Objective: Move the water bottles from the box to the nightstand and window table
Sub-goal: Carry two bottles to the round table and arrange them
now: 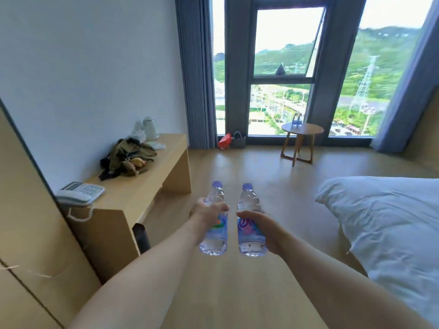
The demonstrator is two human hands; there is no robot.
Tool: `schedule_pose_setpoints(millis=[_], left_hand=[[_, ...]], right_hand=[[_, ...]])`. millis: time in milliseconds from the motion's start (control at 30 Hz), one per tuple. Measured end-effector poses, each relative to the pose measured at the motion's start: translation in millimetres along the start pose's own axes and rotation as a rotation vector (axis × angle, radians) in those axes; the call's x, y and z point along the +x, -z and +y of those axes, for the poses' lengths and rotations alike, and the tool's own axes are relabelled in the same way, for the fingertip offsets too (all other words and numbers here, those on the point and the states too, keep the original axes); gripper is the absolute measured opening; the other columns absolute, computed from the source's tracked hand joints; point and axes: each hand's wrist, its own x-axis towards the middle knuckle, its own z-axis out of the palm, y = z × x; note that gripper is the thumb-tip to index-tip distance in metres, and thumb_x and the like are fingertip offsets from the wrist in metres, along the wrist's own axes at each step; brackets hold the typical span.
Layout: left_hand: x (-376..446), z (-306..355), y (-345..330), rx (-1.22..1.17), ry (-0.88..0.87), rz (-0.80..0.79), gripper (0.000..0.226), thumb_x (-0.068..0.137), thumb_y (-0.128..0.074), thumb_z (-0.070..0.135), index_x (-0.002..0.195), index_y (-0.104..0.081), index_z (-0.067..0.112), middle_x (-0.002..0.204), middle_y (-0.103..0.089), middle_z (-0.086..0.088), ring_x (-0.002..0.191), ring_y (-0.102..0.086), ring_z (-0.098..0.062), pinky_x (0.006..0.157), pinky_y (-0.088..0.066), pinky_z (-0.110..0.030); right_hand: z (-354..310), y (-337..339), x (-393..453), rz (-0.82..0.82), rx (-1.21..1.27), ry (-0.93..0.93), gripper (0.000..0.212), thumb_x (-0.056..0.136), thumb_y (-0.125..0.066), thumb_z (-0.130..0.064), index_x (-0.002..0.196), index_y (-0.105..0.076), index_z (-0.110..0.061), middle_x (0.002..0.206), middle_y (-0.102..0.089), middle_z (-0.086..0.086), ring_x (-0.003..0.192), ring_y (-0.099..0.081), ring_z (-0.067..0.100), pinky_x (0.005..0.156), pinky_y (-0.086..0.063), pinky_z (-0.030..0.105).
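My left hand (207, 210) grips a clear water bottle (215, 236) with a lilac cap and colourful label, held upright over the wooden floor. Beside it, my right hand (261, 224) grips a second, matching water bottle (249, 203). The two bottles are close together but apart. Far ahead by the window stands a small round wooden table (308, 129) with two more water bottles (297, 119) on it. No box or nightstand is in view.
A long wooden desk (142, 186) runs along the left wall, bearing a telephone (79, 193), a heap of clothes (128, 155) and a white kettle (149, 128). A bed with white linen (392, 222) fills the right. Bags (231, 140) lie by the curtain. Bare floor leads to the window.
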Motion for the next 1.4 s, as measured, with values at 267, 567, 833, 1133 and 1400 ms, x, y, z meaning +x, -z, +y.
schedule_pose_setpoints(millis=[267,567,833,1133,1400], left_hand=[[67,28,-133,0.258,-0.033,-0.174,0.058,0.043,-0.081,0.045,0.094,-0.064,0.024,0.089,-0.074,-0.002,0.074,-0.07,-0.019,0.065,-0.057,-0.029],[211,48,-253,0.341,-0.073,-0.329,0.056,0.043,-0.085,0.045,0.092,-0.065,0.027,0.089,-0.074,-0.001,0.074,-0.074,-0.02,0.075,-0.064,-0.037],[367,87,-328,0.217,0.032,-0.386,0.056,0.043,-0.084,0.039,0.094,-0.071,0.02,0.086,-0.075,-0.009,0.07,-0.073,-0.024,0.071,-0.063,-0.039],[498,103,-407,0.182,0.12,-0.405,0.072,0.043,-0.086,0.034,0.109,-0.067,0.012,0.094,-0.075,-0.016,0.06,-0.068,-0.024,0.059,-0.06,-0.033],[634,139,-514,0.237,0.095,-0.345,0.055,0.056,-0.088,0.029,0.105,-0.065,0.016,0.1,-0.073,-0.017,0.081,-0.075,-0.032,0.075,-0.064,-0.045]], right_hand=[[-43,121,28,0.146,0.077,0.043,0.042,0.078,-0.083,-0.014,0.113,-0.061,-0.006,0.09,-0.067,0.023,0.07,-0.067,0.035,0.069,-0.059,0.043],[-81,219,139,0.361,0.081,0.091,0.031,0.077,-0.084,-0.013,0.101,-0.067,-0.002,0.086,-0.071,0.022,0.073,-0.071,0.035,0.065,-0.06,0.04],[-141,283,278,0.477,0.058,0.092,0.066,0.056,-0.097,-0.032,0.11,-0.071,-0.003,0.105,-0.074,0.029,0.097,-0.071,0.048,0.093,-0.057,0.058],[-178,351,397,0.476,0.139,-0.007,0.053,0.076,-0.087,-0.02,0.119,-0.065,0.0,0.115,-0.068,0.033,0.095,-0.066,0.044,0.096,-0.052,0.059],[-232,458,528,0.406,0.125,-0.013,0.065,0.082,-0.082,-0.019,0.136,-0.054,0.005,0.126,-0.063,0.036,0.101,-0.064,0.046,0.104,-0.049,0.063]])
